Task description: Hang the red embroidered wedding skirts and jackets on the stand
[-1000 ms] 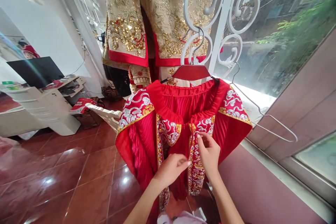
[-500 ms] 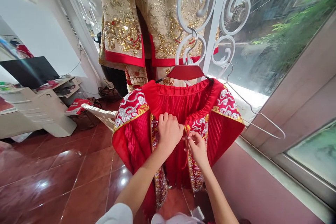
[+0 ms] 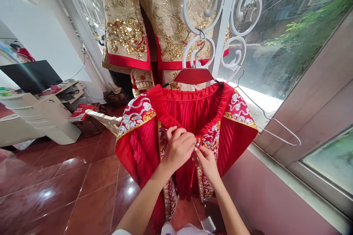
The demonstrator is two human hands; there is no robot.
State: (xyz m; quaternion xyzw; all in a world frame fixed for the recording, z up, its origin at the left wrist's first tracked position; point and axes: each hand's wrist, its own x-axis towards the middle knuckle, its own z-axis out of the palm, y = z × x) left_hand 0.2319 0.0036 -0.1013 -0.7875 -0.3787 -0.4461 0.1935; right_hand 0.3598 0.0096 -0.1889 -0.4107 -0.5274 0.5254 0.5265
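Observation:
A red pleated garment (image 3: 193, 112) with silver and gold embroidered trim hangs on a red hanger (image 3: 194, 76) hooked into a white scrolled window grille (image 3: 223, 25). My left hand (image 3: 178, 148) is closed on the left embroidered front edge just below the neckline. My right hand (image 3: 206, 159) pinches the right front edge next to it. Both hands meet at the garment's front opening, fingers touching the fabric.
A gold embroidered robe (image 3: 154, 18) with red borders hangs behind and above. An empty wire hanger (image 3: 273, 132) rests on the window sill at right. A white desk (image 3: 46, 114) with a dark monitor (image 3: 30, 75) stands at left on red floor tiles (image 3: 68, 191).
My left hand rose from the lower trim to the front opening near the neckline. My right hand shifted slightly left to meet it. The view dropped a little.

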